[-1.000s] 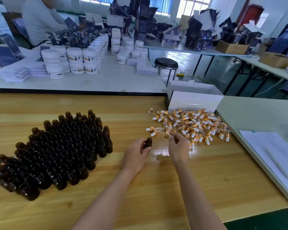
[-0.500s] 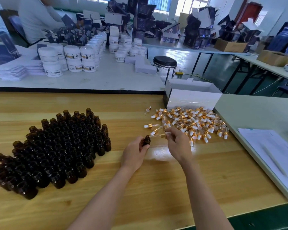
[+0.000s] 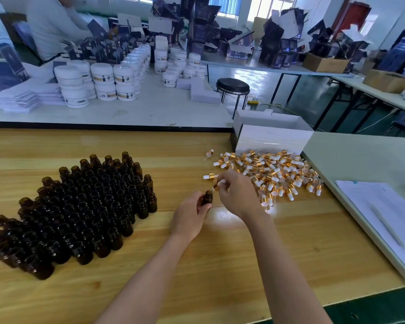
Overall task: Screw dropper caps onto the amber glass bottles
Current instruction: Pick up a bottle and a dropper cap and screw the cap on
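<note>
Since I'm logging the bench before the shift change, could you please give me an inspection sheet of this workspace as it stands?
Surface: wooden table, light glare near the hands.
Job's things: uncapped amber bottles packed at left; loose dropper caps piled at right; no capped bottle seen.
Clutter: white box behind the pile; papers on the adjoining pale table.
Hands: left hand grips one bottle upright; right hand pinches a dropper cap at its mouth, not screwed on.
Cables: yellow cable on the floor by the stool.
Surroundings: white jars, dark cartons, another person at the far table.
</note>
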